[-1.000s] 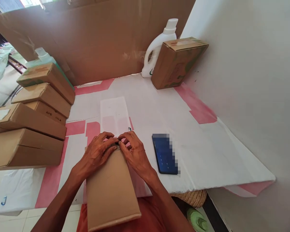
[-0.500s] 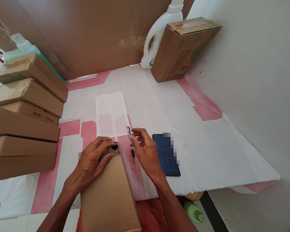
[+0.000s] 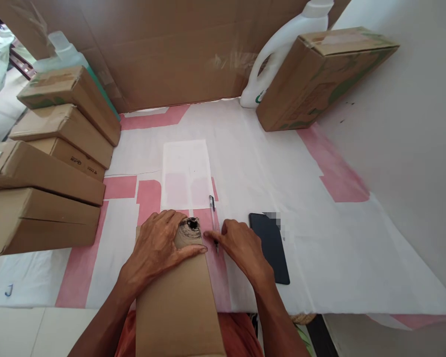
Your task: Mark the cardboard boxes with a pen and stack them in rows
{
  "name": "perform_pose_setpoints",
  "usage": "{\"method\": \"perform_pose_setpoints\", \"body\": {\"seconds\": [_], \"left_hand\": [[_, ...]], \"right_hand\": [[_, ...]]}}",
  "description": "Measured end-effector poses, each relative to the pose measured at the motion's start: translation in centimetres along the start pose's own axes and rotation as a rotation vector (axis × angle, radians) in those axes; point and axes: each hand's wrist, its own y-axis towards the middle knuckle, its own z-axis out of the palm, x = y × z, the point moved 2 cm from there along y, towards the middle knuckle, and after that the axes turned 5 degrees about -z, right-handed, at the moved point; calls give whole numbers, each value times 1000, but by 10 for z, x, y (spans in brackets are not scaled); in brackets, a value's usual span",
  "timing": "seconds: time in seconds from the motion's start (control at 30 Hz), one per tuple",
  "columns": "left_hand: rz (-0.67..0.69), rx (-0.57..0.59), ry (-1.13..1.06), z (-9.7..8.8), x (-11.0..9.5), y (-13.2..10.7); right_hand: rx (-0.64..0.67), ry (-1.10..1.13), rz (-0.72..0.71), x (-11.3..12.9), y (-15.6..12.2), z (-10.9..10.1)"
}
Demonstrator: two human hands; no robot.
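Observation:
My left hand [image 3: 158, 243] lies spread on the upper end of a brown cardboard box [image 3: 178, 302] in front of me. Its fingers curve around the far edge, and its thumb reaches the box's right side. Between them shows a dark, rough-edged scribbled or worn patch [image 3: 189, 228] with a black spot. My right hand [image 3: 241, 248] is just right of the box, thumb stretched left across a slim clear pen [image 3: 213, 213], other fingers curled and partly hidden. Nothing is visibly held in it. The pen lies on the white-and-pink cloth [image 3: 245, 168].
A dark phone [image 3: 271, 253] lies right of my right hand. Beyond the box is a white sheet [image 3: 186, 173]. Stacked cardboard boxes [image 3: 59, 213] and a greenish bottle [image 3: 69, 54] stand left. A white jug [image 3: 282, 47] and another box [image 3: 312, 84] stand at the back right.
The view has shifted. My right hand has come down lower beside the pen. My left thumb has moved away from the dark patch to the box's right edge. The phone screen has gone dark.

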Motion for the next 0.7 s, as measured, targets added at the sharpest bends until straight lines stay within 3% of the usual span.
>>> {"method": "perform_pose_setpoints", "body": {"seconds": [0.1,0.17,0.3,0.37,0.5,0.7], "left_hand": [[6,-5,-11,2,1,-1],[17,-15,-21,2,2,-1],[40,-26,-32,2,1,0],[40,-21,-36,1,0,1],[37,-12,-58,0,-1,2],[64,-15,-89,0,-1,1]], "right_hand": [[-16,148,-95,-12,-6,16],[-81,414,-154,-17,-7,21],[-395,1124,-244,-14,-15,10],[-514,1279,-333,-7,-24,0],[-441,1175,-500,13,-38,-9],[-477,960,-574,29,-39,-10]]}}
